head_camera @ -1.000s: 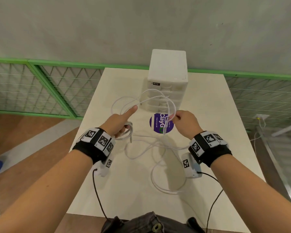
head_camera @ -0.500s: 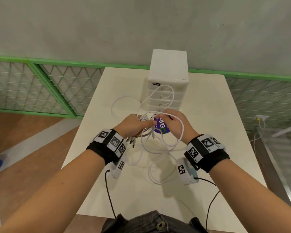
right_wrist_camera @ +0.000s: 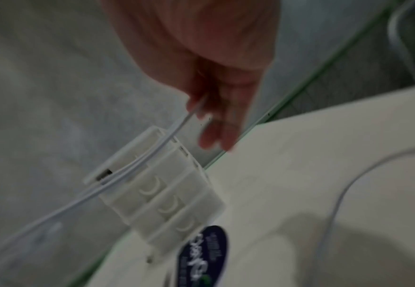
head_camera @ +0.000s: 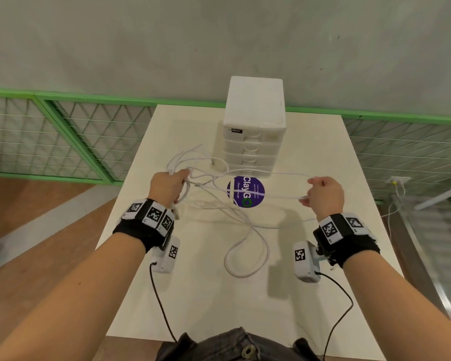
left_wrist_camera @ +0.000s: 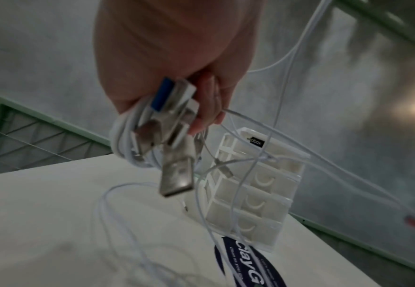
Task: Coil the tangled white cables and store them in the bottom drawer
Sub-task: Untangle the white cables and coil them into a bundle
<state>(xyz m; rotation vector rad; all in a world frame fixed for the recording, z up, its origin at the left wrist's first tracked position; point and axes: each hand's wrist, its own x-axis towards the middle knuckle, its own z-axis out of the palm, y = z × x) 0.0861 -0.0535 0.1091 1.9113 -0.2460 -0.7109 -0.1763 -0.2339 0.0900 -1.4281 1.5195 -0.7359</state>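
Observation:
Tangled white cables stretch between my two hands above the white table. My left hand grips a coiled bundle of cable with several USB plugs hanging from it. Over to the right, my right hand pinches a doubled strand of cable and holds it taut. Loose loops trail on the table between my wrists. The white drawer unit stands at the back middle with all its drawers closed; the bottom drawer sits just behind the cables.
A round purple sticker lies on the table in front of the drawer unit. A green-framed wire fence runs behind and left of the table. Black sensor leads hang from my wrists toward my body.
My hands were close together over the sticker; now they have pulled apart, the right one moving right and drawing a strand taut. Loops on the table have shifted.

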